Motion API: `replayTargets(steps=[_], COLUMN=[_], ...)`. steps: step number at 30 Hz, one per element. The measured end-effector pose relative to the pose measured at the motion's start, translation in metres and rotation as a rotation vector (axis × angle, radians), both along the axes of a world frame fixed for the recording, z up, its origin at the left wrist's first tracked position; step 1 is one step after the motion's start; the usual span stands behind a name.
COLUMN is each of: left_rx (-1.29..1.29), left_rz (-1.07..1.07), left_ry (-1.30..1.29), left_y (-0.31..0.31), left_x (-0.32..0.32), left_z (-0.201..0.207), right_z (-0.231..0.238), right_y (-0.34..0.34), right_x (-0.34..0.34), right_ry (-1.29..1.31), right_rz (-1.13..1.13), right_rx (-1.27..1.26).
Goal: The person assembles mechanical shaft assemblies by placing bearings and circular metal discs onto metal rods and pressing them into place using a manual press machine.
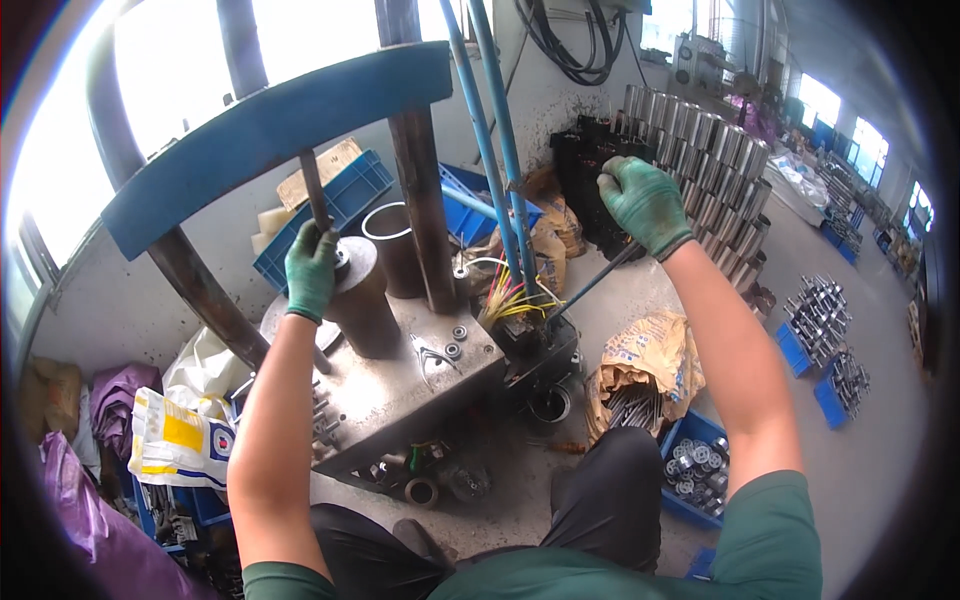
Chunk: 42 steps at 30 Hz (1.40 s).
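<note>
My left hand [311,272], in a green glove, is closed round the lower part of a dark upright metal rod [315,188] under the blue crossbeam [290,135] of a press frame. Just beside its fingers is a small round metal part [342,258] on top of a thick steel cylinder [368,315]. That cylinder stands on the metal press table [420,395]. Out to the right, my gloved right hand [645,207] is raised and closed at the upper end of a long dark lever [598,276]. The lever slants down to the pump unit [545,355]; the hand partly hides its end.
Bearing rings [455,345] lie on the press table near a hollow steel tube [390,222]. Right of the pump are a torn paper sack [650,365] of rods and a blue bin [678,508] of metal parts. Stacked shiny cylinders [700,150] stand behind my right hand.
</note>
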<state>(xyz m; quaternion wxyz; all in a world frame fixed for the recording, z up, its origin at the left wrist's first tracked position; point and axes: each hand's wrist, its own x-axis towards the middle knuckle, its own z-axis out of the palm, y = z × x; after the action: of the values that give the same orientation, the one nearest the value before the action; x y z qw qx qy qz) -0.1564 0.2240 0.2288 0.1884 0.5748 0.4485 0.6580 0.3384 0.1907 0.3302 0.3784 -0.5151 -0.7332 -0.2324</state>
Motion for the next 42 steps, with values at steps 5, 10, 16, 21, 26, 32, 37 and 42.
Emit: replayTargets(steps=[5, 10, 16, 21, 26, 32, 37, 42], left_rx=[0.348, 0.322, -0.485, -0.8, -0.998, -1.023, -1.066, -1.117], left_rz=[0.171, -0.06, -0.468, -0.247, -0.278, -0.306, -0.328, -0.369], left_ry=[0.294, 0.245, -0.592, -0.79, -1.033, -1.004, -0.904, -0.763], left_y=[-0.041, -0.134, -0.22, -0.211, -0.197, -0.182, -0.193, -0.237], left_x=[0.034, 0.086, 0.122, 0.128, 0.116, 0.118, 0.121, 0.13], left_z=[-0.021, -0.055, -0.12, -0.169, -0.177, -0.203, -0.201, -0.198], right_z=[-0.003, -0.017, -0.06, -0.072, -0.132, -0.219, -0.24, -0.247], right_y=[-0.021, -0.054, -0.152, -0.196, -0.171, -0.142, -0.128, -0.117], right_x=[0.005, 0.016, 0.014, -0.055, -0.121, -0.119, -0.115, -0.114], right_ry=[-0.002, -0.022, -0.255, -0.215, -0.083, -0.023, -0.156, -0.174], right_rz=[0.038, 0.123, 0.308, 0.647, 0.778, 0.798, 0.832, 0.797], right_rx=[0.013, 0.037, -0.031, -0.129, -0.266, -0.825, -0.917, -1.059])
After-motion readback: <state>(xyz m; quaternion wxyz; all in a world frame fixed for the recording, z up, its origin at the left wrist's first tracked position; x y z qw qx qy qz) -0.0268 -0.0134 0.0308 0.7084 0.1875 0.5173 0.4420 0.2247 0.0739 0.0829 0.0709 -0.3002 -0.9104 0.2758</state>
